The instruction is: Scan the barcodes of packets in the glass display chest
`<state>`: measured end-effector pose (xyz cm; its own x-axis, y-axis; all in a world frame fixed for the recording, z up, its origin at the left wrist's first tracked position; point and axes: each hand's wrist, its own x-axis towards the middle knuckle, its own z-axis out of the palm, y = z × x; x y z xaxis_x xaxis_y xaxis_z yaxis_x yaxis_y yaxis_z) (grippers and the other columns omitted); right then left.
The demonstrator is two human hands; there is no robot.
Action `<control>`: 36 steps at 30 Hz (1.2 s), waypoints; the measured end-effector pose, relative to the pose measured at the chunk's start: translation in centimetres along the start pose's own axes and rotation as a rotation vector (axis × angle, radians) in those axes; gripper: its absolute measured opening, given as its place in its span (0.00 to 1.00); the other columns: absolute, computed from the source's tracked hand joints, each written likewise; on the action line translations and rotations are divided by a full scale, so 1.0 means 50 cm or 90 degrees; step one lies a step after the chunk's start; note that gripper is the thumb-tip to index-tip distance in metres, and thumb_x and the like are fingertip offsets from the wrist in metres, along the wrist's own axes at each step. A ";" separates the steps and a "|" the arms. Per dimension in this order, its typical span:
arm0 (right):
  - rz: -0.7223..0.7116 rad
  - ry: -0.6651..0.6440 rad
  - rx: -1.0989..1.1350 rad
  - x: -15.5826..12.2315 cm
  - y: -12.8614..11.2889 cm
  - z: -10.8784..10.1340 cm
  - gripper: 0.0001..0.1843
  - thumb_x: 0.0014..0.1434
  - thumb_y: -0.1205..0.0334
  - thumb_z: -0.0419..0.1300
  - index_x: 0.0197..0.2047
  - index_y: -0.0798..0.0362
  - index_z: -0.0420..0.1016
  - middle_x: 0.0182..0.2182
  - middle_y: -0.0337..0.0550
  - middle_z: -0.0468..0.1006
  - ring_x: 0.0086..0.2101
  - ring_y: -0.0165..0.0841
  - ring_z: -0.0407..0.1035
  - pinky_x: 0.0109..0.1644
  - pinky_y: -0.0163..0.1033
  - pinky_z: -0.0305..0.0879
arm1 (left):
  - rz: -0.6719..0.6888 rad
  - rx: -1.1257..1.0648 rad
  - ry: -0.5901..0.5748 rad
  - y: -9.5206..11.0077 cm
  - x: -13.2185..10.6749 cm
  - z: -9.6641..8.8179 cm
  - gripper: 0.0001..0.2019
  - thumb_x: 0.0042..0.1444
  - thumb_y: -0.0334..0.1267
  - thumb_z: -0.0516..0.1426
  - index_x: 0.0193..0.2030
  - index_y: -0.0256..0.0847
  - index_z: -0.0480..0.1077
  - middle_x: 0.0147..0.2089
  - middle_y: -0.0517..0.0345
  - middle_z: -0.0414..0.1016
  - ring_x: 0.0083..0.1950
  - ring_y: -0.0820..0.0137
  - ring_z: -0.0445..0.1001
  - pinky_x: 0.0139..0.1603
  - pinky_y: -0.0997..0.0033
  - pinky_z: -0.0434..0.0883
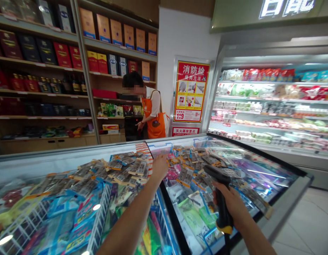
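Note:
My right hand is wrapped round the handle of a black barcode scanner with yellow trim low on its grip. The scanner's head points away from me, above the glass-topped half of a chest freezer. Stretched forward, my left hand is by the dark lid edge in the freezer's middle. Its fingers are mostly hidden, so I cannot tell whether they hold anything. Just right of it are a pink packet and many small snack packets. More brown-and-orange packets lie to its left.
White wire baskets inside the freezer hold blue bags and other frozen packs. Behind it, a person in an orange apron leans forward beside shelves of boxed bottles. A lit refrigerated display stands at the right.

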<state>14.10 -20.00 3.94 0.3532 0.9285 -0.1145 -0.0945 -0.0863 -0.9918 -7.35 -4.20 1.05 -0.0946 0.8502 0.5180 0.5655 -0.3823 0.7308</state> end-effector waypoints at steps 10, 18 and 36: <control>-0.006 0.015 -0.031 0.001 0.008 -0.014 0.18 0.46 0.50 0.62 0.17 0.55 0.68 0.12 0.38 0.68 0.14 0.27 0.61 0.18 0.33 0.58 | -0.143 -0.155 -0.063 -0.014 0.029 0.129 0.11 0.44 0.21 0.54 0.26 0.42 0.69 0.31 0.51 0.73 0.52 0.56 0.68 0.58 0.54 0.55; 0.023 -0.062 -0.016 -0.003 0.007 0.041 0.18 0.47 0.51 0.61 0.18 0.56 0.67 0.12 0.37 0.68 0.14 0.26 0.61 0.18 0.31 0.56 | -0.300 -0.486 -0.026 -0.022 0.048 0.039 0.08 0.50 0.28 0.52 0.34 0.39 0.71 0.30 0.54 0.75 0.33 0.67 0.73 0.34 0.70 0.69; 0.030 -0.155 -0.012 -0.038 0.015 0.110 0.15 0.48 0.51 0.58 0.24 0.55 0.66 0.13 0.34 0.68 0.12 0.25 0.61 0.16 0.31 0.52 | -0.417 -0.679 -0.012 -0.032 0.031 0.033 0.10 0.48 0.31 0.57 0.39 0.40 0.71 0.32 0.59 0.73 0.24 0.77 0.70 0.22 0.80 0.66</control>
<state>8.23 -19.85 3.71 0.1132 0.9828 -0.1463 -0.0872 -0.1368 -0.9868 -7.03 -1.67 -0.03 -0.0900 0.9929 -0.0780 -0.5284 0.0188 0.8488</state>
